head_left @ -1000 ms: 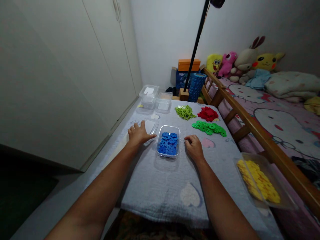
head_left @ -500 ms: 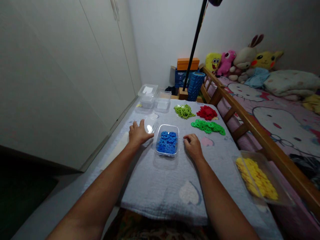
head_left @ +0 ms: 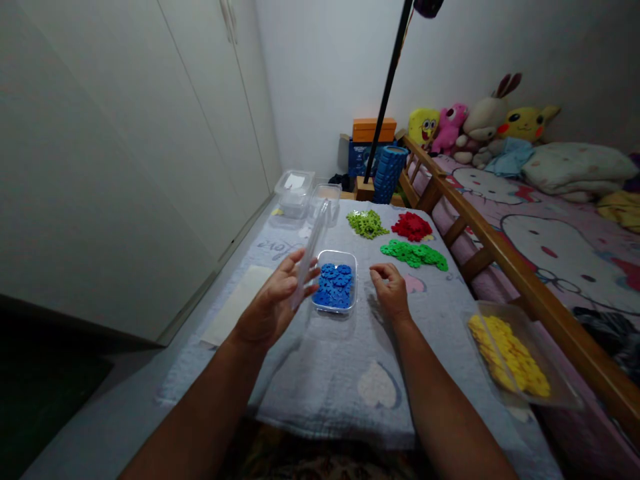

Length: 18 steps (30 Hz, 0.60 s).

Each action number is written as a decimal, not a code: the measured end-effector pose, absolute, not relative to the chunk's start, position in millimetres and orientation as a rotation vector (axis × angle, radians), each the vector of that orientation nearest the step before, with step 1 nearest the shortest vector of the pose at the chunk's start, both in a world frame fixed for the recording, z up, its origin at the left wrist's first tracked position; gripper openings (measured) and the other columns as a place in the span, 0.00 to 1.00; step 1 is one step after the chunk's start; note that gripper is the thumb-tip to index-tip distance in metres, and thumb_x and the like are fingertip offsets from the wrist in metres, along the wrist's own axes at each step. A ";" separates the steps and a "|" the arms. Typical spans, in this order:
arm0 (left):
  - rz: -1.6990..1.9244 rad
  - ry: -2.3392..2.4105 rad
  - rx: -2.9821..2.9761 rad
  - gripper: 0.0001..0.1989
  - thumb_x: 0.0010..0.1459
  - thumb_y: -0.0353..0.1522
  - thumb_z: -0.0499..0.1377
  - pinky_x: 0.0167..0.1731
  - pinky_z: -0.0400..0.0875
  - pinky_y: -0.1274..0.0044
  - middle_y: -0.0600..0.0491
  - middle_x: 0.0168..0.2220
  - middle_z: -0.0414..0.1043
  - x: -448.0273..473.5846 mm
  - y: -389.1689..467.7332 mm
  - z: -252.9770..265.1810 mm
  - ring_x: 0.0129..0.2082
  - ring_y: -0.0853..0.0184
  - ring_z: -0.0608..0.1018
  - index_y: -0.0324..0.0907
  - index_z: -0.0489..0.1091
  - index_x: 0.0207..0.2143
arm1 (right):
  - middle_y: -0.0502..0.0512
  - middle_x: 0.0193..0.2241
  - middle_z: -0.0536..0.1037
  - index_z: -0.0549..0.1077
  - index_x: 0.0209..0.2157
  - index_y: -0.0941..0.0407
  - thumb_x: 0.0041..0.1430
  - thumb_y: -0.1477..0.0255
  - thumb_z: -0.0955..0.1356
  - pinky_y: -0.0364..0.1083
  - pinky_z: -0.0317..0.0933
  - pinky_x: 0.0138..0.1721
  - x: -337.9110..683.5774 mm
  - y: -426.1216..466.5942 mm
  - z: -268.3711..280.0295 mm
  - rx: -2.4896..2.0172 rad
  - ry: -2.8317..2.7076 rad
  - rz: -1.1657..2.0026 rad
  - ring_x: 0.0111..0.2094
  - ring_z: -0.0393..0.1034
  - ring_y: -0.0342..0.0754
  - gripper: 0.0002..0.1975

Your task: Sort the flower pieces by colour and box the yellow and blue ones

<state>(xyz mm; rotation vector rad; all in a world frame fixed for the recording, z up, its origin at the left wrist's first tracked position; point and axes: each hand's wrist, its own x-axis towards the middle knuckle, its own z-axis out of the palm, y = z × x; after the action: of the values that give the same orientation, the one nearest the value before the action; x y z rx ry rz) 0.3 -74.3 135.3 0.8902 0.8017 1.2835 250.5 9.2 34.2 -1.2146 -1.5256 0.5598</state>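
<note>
My left hand [head_left: 280, 293] grips a clear plastic lid [head_left: 313, 247], held up on edge above the cloth. Just right of it stands an open clear plastic container [head_left: 336, 311] with blue snowflake-shaped plastic discs [head_left: 334, 285] inside. My right hand [head_left: 390, 287] rests near the container's right side, apart from it. Its fingers are curled together; whether anything small sits between them is hidden.
Piles of lime [head_left: 367, 225], red [head_left: 412, 227] and green discs [head_left: 415, 254] lie at the back right. A container of yellow discs [head_left: 510, 357] stands by the wooden bed rail [head_left: 480, 243]. Clear containers [head_left: 295, 193] stand at the back left, a pale sheet [head_left: 235, 307] nearer.
My left hand has picked the clear lid up off the cloth and turned it on edge beside the container. My right hand has hardly moved.
</note>
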 end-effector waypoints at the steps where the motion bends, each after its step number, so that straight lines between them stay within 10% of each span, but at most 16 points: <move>1: 1.217 0.706 0.764 0.34 0.50 0.45 0.63 0.57 0.66 0.61 0.44 0.58 0.69 7.6 -80.4 135.0 0.60 0.50 0.70 0.44 0.65 0.58 | 0.55 0.33 0.76 0.75 0.34 0.55 0.59 0.64 0.66 0.49 0.63 0.42 248.5 5.7 40.5 -1.183 -1.512 0.647 0.37 0.70 0.50 0.10; 9: 1.045 0.406 0.283 0.33 0.54 0.50 0.58 0.57 0.64 0.55 0.39 0.53 0.74 44.3 -77.3 111.2 0.54 0.50 0.75 0.41 0.66 0.57 | 0.50 0.29 0.79 0.67 0.52 0.55 0.56 0.59 0.70 0.43 0.55 0.24 233.6 -10.2 64.7 -0.918 -1.287 1.303 0.23 0.62 0.42 0.24; 18: 1.038 0.482 0.309 0.24 0.61 0.47 0.51 0.47 0.71 0.60 0.43 0.47 0.77 62.1 -75.1 116.9 0.46 0.54 0.79 0.41 0.70 0.51 | 0.42 0.23 0.73 0.64 0.50 0.53 0.50 0.65 0.74 0.41 0.57 0.23 220.9 -14.7 72.9 -0.935 -1.129 1.338 0.21 0.64 0.41 0.27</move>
<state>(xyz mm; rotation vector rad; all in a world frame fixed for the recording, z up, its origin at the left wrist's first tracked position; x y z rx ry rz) 62.1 -75.1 116.9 0.3086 0.4822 1.0377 220.9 -14.7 72.9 -0.9352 -1.1286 1.3380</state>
